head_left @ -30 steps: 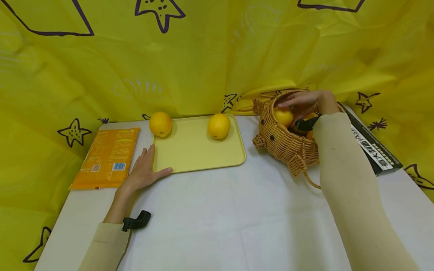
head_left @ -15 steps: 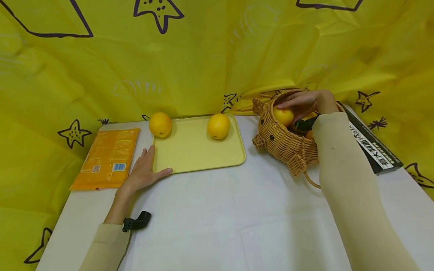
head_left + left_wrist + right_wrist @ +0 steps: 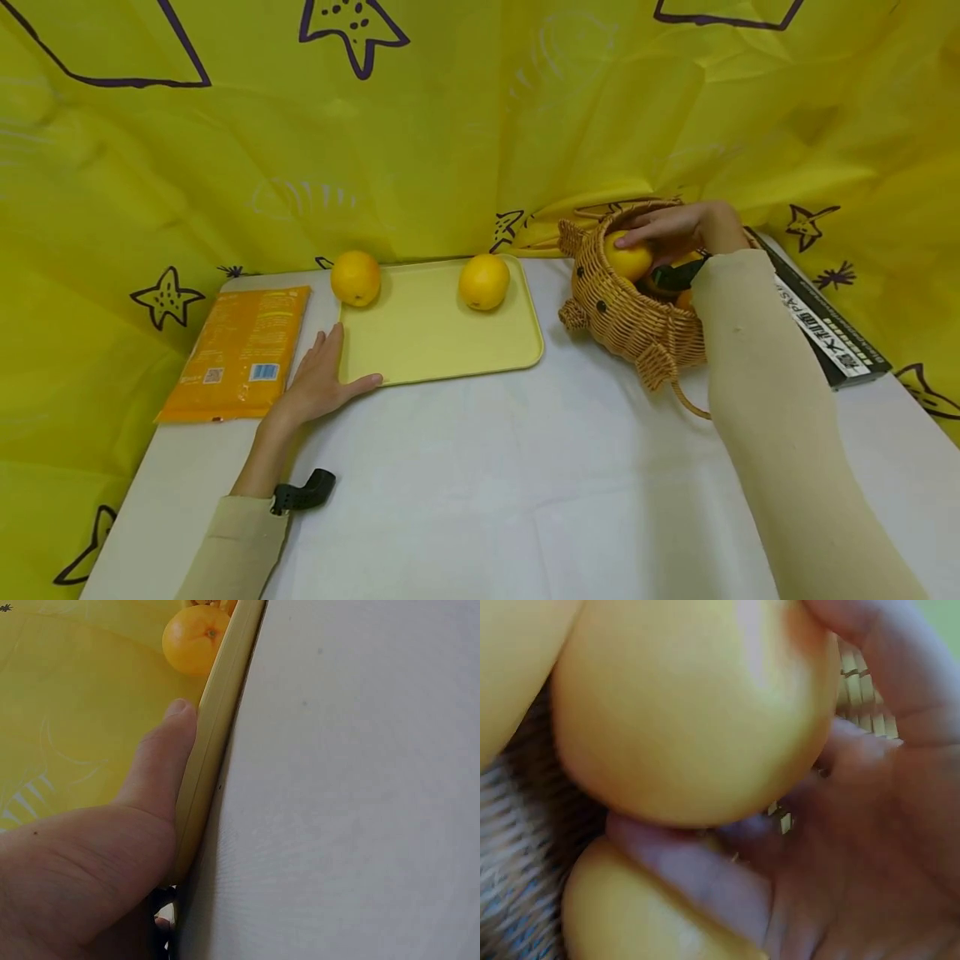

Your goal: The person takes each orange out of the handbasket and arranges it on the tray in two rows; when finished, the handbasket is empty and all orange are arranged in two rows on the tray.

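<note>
In the head view my right hand (image 3: 678, 227) reaches into a wicker basket (image 3: 626, 321) shaped like an animal. It grips an orange (image 3: 697, 712) there, with thumb and fingers curled round the fruit in the right wrist view. Another orange (image 3: 645, 907) shows beneath those fingers. My left hand (image 3: 317, 385) rests at the near left corner of a pale yellow tray (image 3: 416, 346), fingers spread and straight. Its thumb lies along the tray's edge in the left wrist view. One orange (image 3: 483, 282) sits on the tray; a second (image 3: 356, 278) is at its far left corner.
An orange packet (image 3: 240, 354) lies left of the tray. Behind the right forearm is a dark box (image 3: 832, 329) with white lettering. The basket's handle (image 3: 688, 402) hangs toward the front. A yellow patterned cloth (image 3: 450, 125) hangs along the back of the white table (image 3: 480, 483).
The right hand's thumb has moved down over the orange in the basket and its fingers have closed round it. The left hand, tray and the oranges by it have stayed in place.
</note>
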`<state>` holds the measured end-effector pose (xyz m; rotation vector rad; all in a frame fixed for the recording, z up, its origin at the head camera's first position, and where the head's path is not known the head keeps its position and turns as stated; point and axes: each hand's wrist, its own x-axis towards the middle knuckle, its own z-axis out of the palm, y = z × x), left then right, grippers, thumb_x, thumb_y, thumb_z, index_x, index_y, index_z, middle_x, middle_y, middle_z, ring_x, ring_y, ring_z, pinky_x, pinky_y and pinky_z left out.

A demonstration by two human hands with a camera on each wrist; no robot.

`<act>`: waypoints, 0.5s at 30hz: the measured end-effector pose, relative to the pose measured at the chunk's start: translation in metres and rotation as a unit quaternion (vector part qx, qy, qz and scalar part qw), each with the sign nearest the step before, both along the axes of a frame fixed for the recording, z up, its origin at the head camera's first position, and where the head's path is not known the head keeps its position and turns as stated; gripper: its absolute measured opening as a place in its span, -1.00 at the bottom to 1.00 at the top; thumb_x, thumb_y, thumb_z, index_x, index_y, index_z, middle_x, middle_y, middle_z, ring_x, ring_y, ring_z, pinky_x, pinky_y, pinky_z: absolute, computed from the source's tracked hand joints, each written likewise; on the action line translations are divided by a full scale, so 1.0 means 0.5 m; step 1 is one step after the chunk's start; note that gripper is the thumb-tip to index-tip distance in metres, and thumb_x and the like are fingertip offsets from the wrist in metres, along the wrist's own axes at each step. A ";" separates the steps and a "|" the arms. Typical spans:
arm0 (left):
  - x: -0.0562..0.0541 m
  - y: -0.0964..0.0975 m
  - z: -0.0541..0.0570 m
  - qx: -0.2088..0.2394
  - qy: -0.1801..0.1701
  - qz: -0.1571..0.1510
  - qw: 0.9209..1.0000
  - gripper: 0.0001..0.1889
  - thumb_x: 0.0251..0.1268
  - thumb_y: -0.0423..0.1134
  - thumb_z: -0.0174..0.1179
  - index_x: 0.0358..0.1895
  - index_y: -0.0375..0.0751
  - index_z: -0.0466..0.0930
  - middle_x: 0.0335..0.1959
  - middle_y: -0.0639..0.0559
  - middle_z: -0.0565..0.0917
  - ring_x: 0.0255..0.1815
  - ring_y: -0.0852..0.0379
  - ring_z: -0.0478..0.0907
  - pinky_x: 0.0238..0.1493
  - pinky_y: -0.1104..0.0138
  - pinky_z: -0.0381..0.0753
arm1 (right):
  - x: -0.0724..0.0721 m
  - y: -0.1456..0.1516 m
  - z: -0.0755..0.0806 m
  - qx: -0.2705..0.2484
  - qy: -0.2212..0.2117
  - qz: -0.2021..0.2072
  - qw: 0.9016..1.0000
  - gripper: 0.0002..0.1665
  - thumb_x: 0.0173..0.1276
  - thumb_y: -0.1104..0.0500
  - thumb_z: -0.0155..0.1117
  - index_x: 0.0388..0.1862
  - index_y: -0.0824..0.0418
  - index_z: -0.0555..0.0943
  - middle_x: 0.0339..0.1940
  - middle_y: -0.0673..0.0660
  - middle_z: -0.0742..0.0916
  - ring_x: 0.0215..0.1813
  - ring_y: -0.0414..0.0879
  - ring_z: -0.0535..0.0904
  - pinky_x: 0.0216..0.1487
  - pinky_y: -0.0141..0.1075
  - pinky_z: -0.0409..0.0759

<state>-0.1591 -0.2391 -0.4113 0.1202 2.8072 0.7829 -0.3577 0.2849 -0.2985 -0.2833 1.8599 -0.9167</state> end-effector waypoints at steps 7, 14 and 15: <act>0.000 0.000 0.000 0.002 -0.002 -0.001 1.000 0.25 0.14 0.34 0.20 0.54 -0.31 -0.45 0.59 -0.30 -0.31 0.60 -0.30 -0.44 0.53 -0.22 -0.33 | 0.004 0.002 0.006 0.000 0.010 -0.014 1.000 -0.16 0.55 0.02 -0.11 0.57 0.21 -0.28 0.11 0.00 0.48 0.08 -0.21 0.54 0.13 -0.35 0.55; -0.004 0.000 -0.001 0.002 -0.001 -0.003 1.000 0.25 0.14 0.34 0.20 0.54 -0.30 -0.45 0.59 -0.30 -0.32 0.60 -0.30 -0.44 0.53 -0.21 -0.34 | 0.008 0.002 0.022 0.028 0.034 0.024 0.999 -0.12 0.54 -0.02 -0.08 0.55 0.25 -0.29 0.36 0.24 0.30 0.20 -0.17 0.46 0.23 -0.31 0.51; -0.005 0.000 -0.002 0.001 0.000 -0.003 1.000 0.25 0.14 0.35 0.20 0.54 -0.30 -0.45 0.59 -0.30 -0.32 0.60 -0.30 -0.44 0.53 -0.21 -0.34 | 0.008 0.004 0.028 0.038 0.042 0.035 0.998 -0.10 0.53 -0.04 -0.07 0.55 0.26 -0.29 0.41 0.29 0.25 0.22 -0.15 0.45 0.24 -0.30 0.51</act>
